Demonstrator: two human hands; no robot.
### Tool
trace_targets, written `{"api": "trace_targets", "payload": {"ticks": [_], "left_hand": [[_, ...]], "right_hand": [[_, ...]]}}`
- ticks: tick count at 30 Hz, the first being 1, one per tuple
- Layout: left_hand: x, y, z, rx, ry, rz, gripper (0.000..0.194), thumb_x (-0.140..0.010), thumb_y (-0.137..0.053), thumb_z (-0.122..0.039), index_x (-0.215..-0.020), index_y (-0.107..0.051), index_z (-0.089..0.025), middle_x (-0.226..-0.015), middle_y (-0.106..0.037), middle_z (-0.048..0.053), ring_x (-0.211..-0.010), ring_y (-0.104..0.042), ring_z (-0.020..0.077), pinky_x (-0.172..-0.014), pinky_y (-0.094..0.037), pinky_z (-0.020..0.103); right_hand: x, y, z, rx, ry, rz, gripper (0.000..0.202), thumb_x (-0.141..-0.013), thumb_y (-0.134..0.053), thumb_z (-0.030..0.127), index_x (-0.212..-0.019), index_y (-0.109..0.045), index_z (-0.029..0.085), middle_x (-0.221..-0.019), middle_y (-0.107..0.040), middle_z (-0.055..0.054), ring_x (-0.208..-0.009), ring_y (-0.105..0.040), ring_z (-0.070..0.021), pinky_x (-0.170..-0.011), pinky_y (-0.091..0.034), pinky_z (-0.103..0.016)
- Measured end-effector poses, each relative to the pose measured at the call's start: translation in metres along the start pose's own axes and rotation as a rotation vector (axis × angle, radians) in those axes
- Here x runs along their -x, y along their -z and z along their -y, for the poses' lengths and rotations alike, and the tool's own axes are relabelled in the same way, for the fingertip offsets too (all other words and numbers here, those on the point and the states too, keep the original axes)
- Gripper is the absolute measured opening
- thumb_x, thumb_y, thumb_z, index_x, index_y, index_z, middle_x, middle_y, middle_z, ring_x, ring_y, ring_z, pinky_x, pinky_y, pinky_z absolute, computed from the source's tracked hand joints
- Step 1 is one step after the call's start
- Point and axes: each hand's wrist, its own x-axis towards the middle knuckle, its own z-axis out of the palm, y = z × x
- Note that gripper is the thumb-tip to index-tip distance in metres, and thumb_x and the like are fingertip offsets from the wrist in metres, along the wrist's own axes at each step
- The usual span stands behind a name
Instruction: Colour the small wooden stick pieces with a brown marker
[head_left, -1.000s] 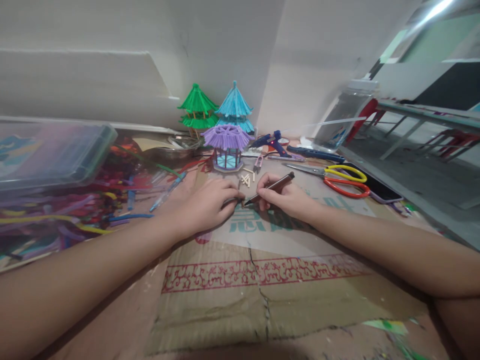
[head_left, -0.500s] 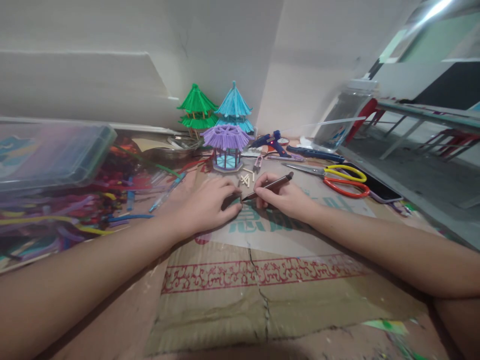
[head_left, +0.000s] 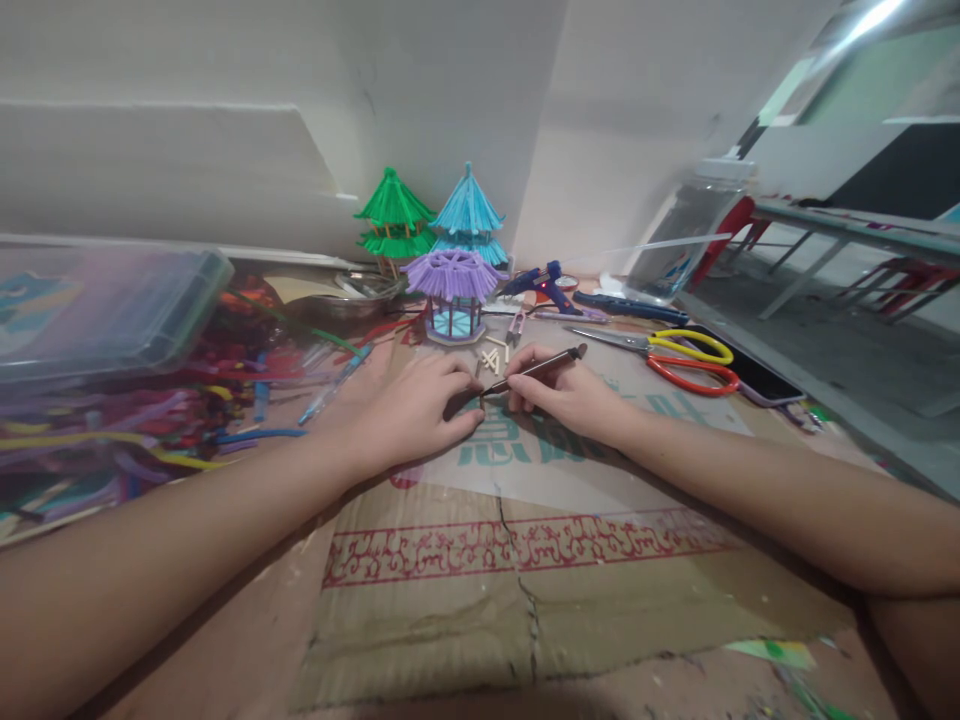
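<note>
My right hand (head_left: 559,390) grips a dark marker pen (head_left: 544,370), its tip pointing left toward my left hand. My left hand (head_left: 427,405) rests on the printed cardboard (head_left: 600,610), thumb and fingers pinched around a small stick (head_left: 482,401) at the pen's tip; most of the stick is hidden. Just beyond the hands lie several short pale sticks (head_left: 491,360). Behind them stands a small pavilion model with a purple fuzzy roof (head_left: 455,272), with a blue-roofed pavilion (head_left: 469,205) and a green-roofed pavilion (head_left: 394,205) farther back.
Scissors (head_left: 675,355) with yellow and red handles lie at right beside a phone (head_left: 757,370). A blue glue gun (head_left: 547,287) sits near the wall, left of a clear plastic jar (head_left: 690,235). At left, a plastic box (head_left: 112,310) rests over colourful pipe cleaners (head_left: 150,440).
The marker pen's tip has shifted slightly left and up, and the pen lies a little flatter. Both hands stay almost where they were.
</note>
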Motion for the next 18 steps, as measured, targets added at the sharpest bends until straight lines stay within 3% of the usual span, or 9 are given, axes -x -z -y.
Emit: {"api": "trace_targets", "payload": {"ticks": [8, 14, 18], "left_hand": [[-0.0002, 0.0011, -0.0009, -0.004, -0.013, -0.003, 0.024, -0.096, -0.056, -0.036, -0.106, -0.069, -0.019, -0.110, -0.066, 0.009, -0.106, -0.062, 0.0274, -0.093, -0.048, 0.044], [0.0002, 0.0012, -0.0007, -0.005, -0.003, 0.006, 0.024, -0.095, -0.058, -0.034, -0.108, -0.069, -0.018, -0.111, -0.066, 0.009, -0.108, -0.061, 0.0280, -0.094, -0.048, 0.045], [0.0000, 0.0012, -0.0009, -0.018, -0.006, 0.003, 0.024, -0.095, -0.058, -0.035, -0.108, -0.070, -0.018, -0.111, -0.066, 0.009, -0.107, -0.061, 0.0285, -0.094, -0.048, 0.045]], "right_hand": [[0.0032, 0.0020, 0.0030, -0.031, -0.050, 0.106, 0.017, -0.094, -0.063, 0.036, -0.089, -0.055, 0.022, -0.064, -0.067, 0.002, -0.060, -0.063, -0.0135, -0.060, -0.049, -0.027], [0.0011, 0.0009, 0.0029, -0.022, -0.017, 0.014, 0.016, -0.093, -0.064, 0.034, -0.091, -0.055, 0.021, -0.065, -0.067, 0.002, -0.059, -0.061, -0.0128, -0.059, -0.050, -0.027], [0.0019, 0.0010, 0.0048, -0.014, -0.035, 0.037, 0.014, -0.093, -0.063, 0.032, -0.091, -0.055, 0.021, -0.065, -0.067, 0.002, -0.059, -0.062, -0.0128, -0.058, -0.049, -0.026]]}}
